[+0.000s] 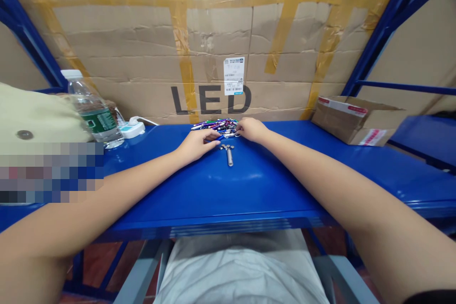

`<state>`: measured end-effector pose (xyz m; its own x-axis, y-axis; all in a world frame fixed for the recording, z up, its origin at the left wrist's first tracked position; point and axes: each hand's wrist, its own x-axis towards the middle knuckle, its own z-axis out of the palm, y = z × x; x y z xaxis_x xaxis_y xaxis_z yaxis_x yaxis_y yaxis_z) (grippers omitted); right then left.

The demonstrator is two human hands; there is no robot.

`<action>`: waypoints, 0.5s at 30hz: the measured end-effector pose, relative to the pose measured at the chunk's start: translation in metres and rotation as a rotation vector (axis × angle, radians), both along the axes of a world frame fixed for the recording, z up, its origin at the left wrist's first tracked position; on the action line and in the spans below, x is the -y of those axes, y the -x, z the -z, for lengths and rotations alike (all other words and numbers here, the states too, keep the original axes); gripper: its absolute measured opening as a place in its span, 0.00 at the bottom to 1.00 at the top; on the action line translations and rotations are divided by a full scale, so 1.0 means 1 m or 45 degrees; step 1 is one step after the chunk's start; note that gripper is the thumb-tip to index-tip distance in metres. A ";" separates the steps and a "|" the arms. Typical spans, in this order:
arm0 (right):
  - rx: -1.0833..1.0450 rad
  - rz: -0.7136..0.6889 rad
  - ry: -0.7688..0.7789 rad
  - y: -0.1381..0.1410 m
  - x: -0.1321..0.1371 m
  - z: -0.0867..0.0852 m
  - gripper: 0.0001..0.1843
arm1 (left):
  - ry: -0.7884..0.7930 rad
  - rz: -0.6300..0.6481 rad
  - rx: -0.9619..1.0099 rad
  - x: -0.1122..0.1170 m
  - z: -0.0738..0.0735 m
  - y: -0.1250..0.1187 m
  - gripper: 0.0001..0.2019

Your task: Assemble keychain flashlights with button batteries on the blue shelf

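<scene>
My left hand (199,145) is closed, thumb and fingers round a slim blue tube (221,137). Across from it, my right hand (252,129) has its fingertips pinched together at the right edge of a pile of shiny coloured metal tubes (215,124). A small metal ring (237,135) shows beneath those fingertips; what they grip is too small to tell. Just in front of the pile lie several small round silver pieces, like button cells (228,146). A silver metal tube (230,157) lies nearest to me, pointing away.
The blue metal table (228,194) backs onto a large taped carton (142,57). At left stand a water bottle (98,116), a white power strip (131,128) and a pale bag (39,114). An open cardboard box (351,121) sits at right, near blue frame posts.
</scene>
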<state>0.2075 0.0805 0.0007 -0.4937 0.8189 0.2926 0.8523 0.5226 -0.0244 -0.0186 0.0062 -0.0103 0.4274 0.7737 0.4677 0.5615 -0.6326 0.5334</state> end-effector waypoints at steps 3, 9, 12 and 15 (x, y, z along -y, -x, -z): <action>-0.041 -0.089 -0.156 0.004 0.011 0.000 0.10 | -0.016 0.001 -0.007 0.001 -0.001 0.000 0.10; 0.166 -0.266 -0.143 0.014 0.022 0.003 0.12 | -0.035 0.010 -0.006 0.002 -0.001 0.000 0.10; 0.186 -0.231 -0.183 0.016 0.022 0.005 0.12 | -0.019 0.012 0.007 0.002 -0.001 0.000 0.10; 0.206 -0.232 -0.196 0.015 0.021 0.006 0.13 | -0.014 0.010 0.006 0.002 -0.001 -0.001 0.10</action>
